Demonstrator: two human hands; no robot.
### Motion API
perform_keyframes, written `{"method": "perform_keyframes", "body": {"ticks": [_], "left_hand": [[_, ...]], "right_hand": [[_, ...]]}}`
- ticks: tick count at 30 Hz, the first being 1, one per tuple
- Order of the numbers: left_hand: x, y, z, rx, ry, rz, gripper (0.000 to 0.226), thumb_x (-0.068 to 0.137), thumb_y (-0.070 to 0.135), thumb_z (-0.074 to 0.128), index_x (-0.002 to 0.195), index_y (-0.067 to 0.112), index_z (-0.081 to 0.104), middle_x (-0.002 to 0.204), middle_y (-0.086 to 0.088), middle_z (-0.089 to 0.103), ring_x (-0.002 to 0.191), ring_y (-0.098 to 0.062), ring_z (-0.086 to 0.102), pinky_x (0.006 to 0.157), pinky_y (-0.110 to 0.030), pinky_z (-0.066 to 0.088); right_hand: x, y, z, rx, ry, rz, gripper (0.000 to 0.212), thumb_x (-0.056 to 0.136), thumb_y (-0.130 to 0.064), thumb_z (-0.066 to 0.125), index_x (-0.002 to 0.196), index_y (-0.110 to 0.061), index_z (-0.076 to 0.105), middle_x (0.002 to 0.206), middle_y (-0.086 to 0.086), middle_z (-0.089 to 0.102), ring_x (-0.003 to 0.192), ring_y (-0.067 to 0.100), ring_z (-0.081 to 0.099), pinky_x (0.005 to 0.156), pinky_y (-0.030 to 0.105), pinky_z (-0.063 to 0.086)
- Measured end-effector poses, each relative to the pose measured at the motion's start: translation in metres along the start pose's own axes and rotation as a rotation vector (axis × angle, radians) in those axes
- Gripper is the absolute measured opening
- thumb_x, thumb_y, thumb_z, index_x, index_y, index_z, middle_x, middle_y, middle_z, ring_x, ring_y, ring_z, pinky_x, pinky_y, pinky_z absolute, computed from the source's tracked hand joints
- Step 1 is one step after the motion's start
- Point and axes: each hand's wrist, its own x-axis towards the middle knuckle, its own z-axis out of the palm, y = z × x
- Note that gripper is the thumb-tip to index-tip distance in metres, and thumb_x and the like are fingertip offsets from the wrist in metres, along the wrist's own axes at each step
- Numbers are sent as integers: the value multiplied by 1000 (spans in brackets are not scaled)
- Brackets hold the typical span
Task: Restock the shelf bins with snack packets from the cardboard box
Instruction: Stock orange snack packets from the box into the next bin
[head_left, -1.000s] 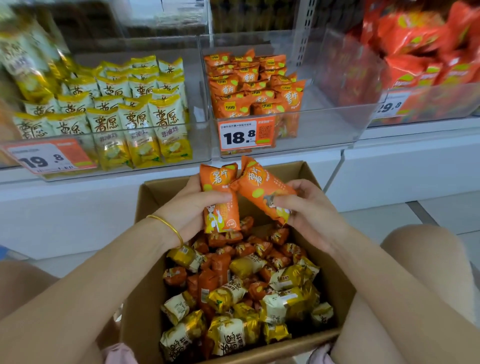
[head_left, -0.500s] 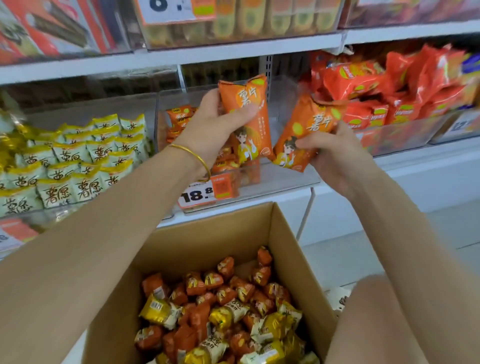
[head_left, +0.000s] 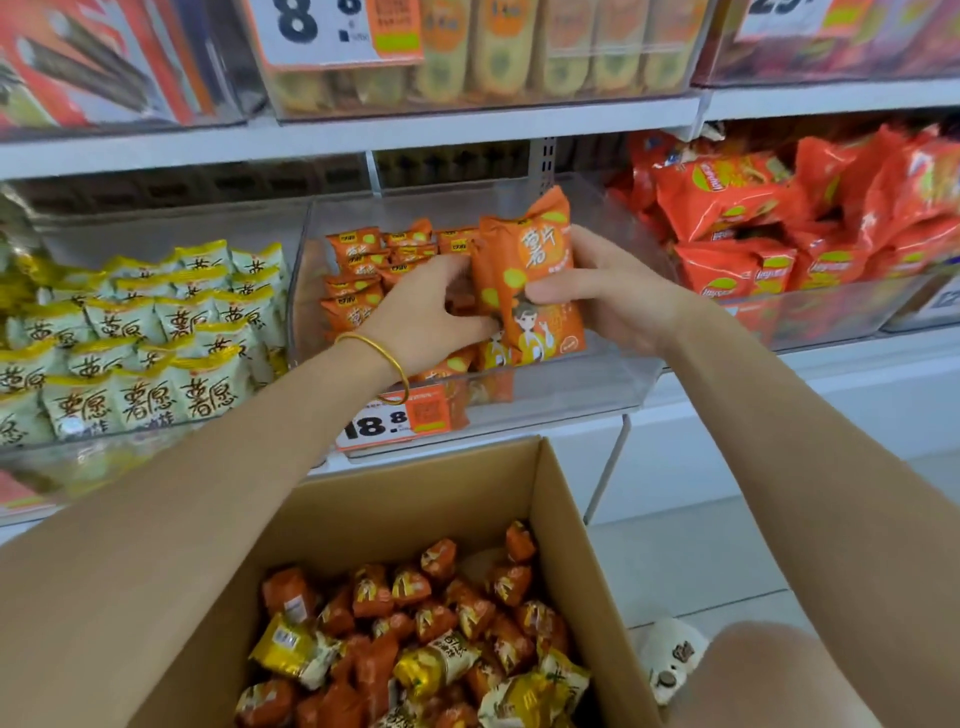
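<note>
- Orange snack packet (head_left: 524, 280): upright, long axis vertical, sealed top upward, inside clear shelf bin (head_left: 571, 395) beside matching packets (head_left: 358, 254).
- Right hand (head_left: 613, 296) and left hand (head_left: 426, 317) clasp its edges.
- Cardboard box (head_left: 415, 499), below bin: loose packets (head_left: 431, 649), orange and yellow.

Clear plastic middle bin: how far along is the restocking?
Done: orange foil packets fill the left of the clear plastic bin. In hand: the left hand and right hand grip two upright orange packets in it. Left: its right side is bare; the brown cardboard box holds many orange and yellow packets.
</note>
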Motion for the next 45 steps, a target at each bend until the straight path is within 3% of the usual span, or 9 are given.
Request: {"method": "perform_keyframes", "body": {"ticks": [5, 10, 17, 23, 27, 30, 38, 41, 45], "left_hand": [[-10, -16, 0, 462, -73, 41, 25, 81, 22, 70, 102, 10, 71, 103, -13, 63, 100, -32, 55, 87, -40, 44], [-17, -19, -5, 409, -65, -1, 21, 85, 21, 67, 103, 10, 70, 95, -3, 52, 91, -21, 54, 82, -34, 46], [-20, -22, -4, 325, -25, -13, 32, 85, 19, 67, 115, 9, 61, 103, -4, 55, 96, -19, 56, 80, -24, 43], [-11, -8, 3, 203, 7, 62, 46, 91, 14, 57, 136, 14, 48, 130, -10, 54, 121, -22, 47, 104, -37, 37], [-2, -2, 5, 228, -51, 49, 35, 92, 20, 58, 126, 13, 57, 126, -5, 56, 119, -17, 47, 95, -17, 33], [-1, -5, 4, 201, -67, 9, 40, 89, 28, 63, 127, 18, 56, 130, 2, 52, 119, -11, 46, 87, -11, 30], [-15, -12, 13, 303, -6, 114, 36, 82, 24, 71, 116, 14, 64, 115, -2, 57, 110, -20, 52, 94, -26, 39], [-20, -16, 20, 377, -2, 173, 35, 86, 33, 64, 117, 17, 64, 116, 0, 58, 110, -25, 53, 93, -44, 45], [-19, -18, 18, 421, 1, 175, 30, 92, 35, 54, 116, 19, 65, 114, 1, 60, 108, -24, 54, 87, -45, 47]], "right_hand": [[-1, 23, 0, -25, -51, 52, 75, 60, -23, 81, 128, -12, 50, 122, 10, 64, 113, 29, 62, 98, 50, 48], [-7, 20, -4, -167, -130, 60, 48, 68, -20, 74, 114, -21, 59, 111, -4, 70, 106, 15, 65, 87, 28, 50], [4, 16, 0, -262, -235, 172, 63, 68, -21, 75, 128, -17, 53, 123, -1, 66, 112, 17, 63, 97, 37, 49], [2, 15, 1, -210, -221, 183, 60, 68, -15, 71, 125, -21, 52, 116, -1, 67, 106, 16, 65, 87, 31, 53], [-3, 18, -15, 164, 81, 144, 50, 66, -17, 69, 114, -10, 58, 99, 7, 69, 104, 29, 65, 82, 41, 57], [-2, 21, -24, 329, 260, 237, 54, 78, -24, 64, 127, -6, 54, 110, 13, 67, 109, 36, 64, 90, 50, 53], [15, 27, -11, 382, 173, 282, 52, 79, -38, 60, 124, -13, 57, 126, 14, 64, 117, 36, 59, 101, 58, 43], [17, 28, -12, 380, 134, 267, 43, 78, -35, 59, 115, -13, 60, 126, 17, 63, 119, 38, 57, 98, 53, 47], [19, 29, -12, 426, 109, 247, 53, 74, -35, 58, 121, -12, 55, 126, 16, 63, 120, 38, 56, 95, 52, 48]]}}
